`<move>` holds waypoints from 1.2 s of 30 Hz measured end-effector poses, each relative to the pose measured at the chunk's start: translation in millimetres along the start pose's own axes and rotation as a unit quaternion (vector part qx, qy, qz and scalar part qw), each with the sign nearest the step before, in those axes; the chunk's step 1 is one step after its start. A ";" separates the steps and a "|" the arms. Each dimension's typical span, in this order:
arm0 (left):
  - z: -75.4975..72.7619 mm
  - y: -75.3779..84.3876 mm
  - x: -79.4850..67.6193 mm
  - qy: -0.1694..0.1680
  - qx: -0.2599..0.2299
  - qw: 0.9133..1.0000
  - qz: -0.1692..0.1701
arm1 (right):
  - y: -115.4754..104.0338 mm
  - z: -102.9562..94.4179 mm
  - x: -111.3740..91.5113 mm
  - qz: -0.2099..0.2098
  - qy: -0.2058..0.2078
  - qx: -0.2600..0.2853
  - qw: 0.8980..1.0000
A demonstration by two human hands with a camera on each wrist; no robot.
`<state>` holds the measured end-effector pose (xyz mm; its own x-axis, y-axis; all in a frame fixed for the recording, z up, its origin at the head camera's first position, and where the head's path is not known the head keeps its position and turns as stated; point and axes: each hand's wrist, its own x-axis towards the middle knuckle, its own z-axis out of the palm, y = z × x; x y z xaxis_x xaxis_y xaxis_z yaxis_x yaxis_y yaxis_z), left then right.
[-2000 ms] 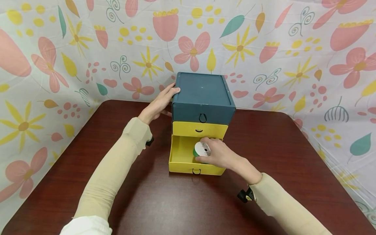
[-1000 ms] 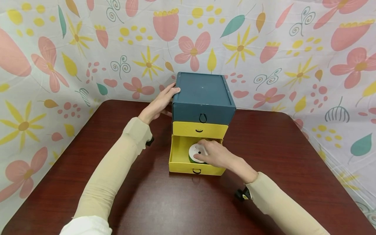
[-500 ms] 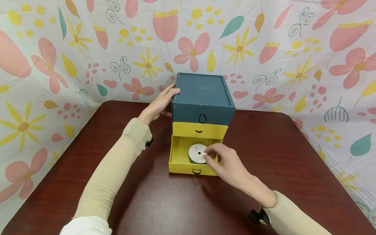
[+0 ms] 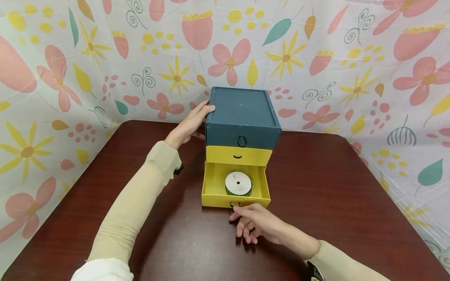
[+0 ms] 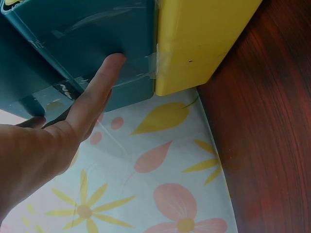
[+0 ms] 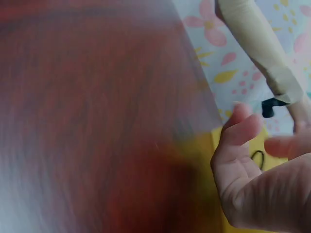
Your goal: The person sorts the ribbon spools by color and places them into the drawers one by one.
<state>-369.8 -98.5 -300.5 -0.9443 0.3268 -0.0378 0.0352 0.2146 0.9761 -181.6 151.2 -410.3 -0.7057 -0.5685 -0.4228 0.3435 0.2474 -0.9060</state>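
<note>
A spool of green ribbon with a white face [image 4: 238, 183] lies flat in the pulled-out bottom yellow drawer [image 4: 214, 200] of a small drawer cabinet [image 4: 242, 107]. My right hand [image 4: 261, 224] is just in front of that drawer, thumb and forefinger close to its black loop handle [image 4: 234, 204]. In the right wrist view the loop [image 6: 258, 159] shows between the thumb and the loosely bent fingers, and no grip on it is visible. My left hand [image 4: 190, 123] rests against the cabinet's left side, its fingers [image 5: 97, 90] extended along the blue wall.
The upper yellow drawer [image 4: 239, 155] and the blue top drawer [image 4: 225, 134] are pushed in. A dark red-brown wooden table [image 4: 316, 175] carries the cabinet. Behind it hangs a flower-patterned cloth [image 4: 316, 50].
My right hand has set the ribbon spool down in the drawer, let go, and moved out and down to the drawer's front handle. My left hand has stayed against the cabinet.
</note>
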 end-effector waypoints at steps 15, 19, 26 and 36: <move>-0.3 -1.1 0.2 0.000 0.000 1.000 0.003 | 5.4 6.2 12.1 0.030 0.000 0.137 0.990; -0.1 -0.3 0.1 -0.001 -0.003 1.000 0.005 | 5.7 6.6 13.3 0.019 0.007 0.130 0.991; 0.3 -0.3 -0.3 0.002 -0.002 1.000 0.004 | 5.9 7.1 13.4 0.007 0.010 0.122 0.992; -0.7 -0.9 0.7 0.001 0.000 1.000 0.003 | 3.3 7.5 15.7 -0.004 0.016 0.117 0.993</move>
<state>-370.6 -99.1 -301.2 -0.9446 0.3267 -0.0306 0.0420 0.2129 0.9762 -186.9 137.2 -419.8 -0.7270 -0.5432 -0.4200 0.4698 0.0526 -0.8812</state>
